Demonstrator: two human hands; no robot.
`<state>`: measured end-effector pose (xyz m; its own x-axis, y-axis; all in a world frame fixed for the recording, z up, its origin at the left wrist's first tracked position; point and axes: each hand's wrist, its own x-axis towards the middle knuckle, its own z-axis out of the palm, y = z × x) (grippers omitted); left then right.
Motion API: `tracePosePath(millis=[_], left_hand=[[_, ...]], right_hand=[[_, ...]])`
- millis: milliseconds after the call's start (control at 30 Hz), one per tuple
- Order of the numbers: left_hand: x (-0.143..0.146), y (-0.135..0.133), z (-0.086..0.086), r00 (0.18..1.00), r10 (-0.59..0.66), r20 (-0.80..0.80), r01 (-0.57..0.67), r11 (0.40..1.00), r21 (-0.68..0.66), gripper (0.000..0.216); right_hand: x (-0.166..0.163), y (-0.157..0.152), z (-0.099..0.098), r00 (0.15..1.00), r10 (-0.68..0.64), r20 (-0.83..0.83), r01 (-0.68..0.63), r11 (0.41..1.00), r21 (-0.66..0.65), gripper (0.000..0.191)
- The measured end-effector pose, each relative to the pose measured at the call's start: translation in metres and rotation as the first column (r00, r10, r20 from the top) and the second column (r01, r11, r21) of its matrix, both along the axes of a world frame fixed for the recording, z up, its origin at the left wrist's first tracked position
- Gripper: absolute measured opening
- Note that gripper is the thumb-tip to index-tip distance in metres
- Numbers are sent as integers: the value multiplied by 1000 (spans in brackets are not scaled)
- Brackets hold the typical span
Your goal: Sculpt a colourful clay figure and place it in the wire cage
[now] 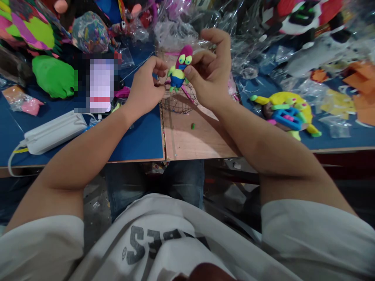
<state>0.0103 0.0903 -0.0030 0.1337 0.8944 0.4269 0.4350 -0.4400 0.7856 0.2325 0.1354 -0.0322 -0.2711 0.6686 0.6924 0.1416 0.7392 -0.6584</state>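
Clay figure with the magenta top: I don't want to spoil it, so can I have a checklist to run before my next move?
1. Right-hand grip: ok; the right hand pinches the clay figure between thumb and fingers.
2. Left-hand contact: cannot tell; the left hand is beside it, but touching is unclear.
3. Eyes in place: ok; both yellow eyes show.
4. Wooden board free of scraps: not ok; a small green piece lies there.
5. Yellow clay figure away from both hands: ok; it lies apart, to the right.

the left hand (149, 82) curls inward near the pinching right hand (213, 74).
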Motion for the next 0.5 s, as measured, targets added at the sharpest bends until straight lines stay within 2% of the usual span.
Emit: tracePosePath(millis=[167, 333, 500], left_hand=[[-4, 10, -7, 997, 75, -8, -75, 997, -1, 27], [-5, 10, -6, 994, 106, 22, -106, 994, 6, 24], [-3, 7, -5, 997, 82, 1, -82, 997, 11, 24]], right_hand=[[0, 6, -3, 995, 91, -30, -90, 995, 32, 46], [0, 4, -2, 998, 62, -9, -62, 998, -7, 45], [-4, -2, 5, 999, 36, 40, -35, 999, -32, 44]])
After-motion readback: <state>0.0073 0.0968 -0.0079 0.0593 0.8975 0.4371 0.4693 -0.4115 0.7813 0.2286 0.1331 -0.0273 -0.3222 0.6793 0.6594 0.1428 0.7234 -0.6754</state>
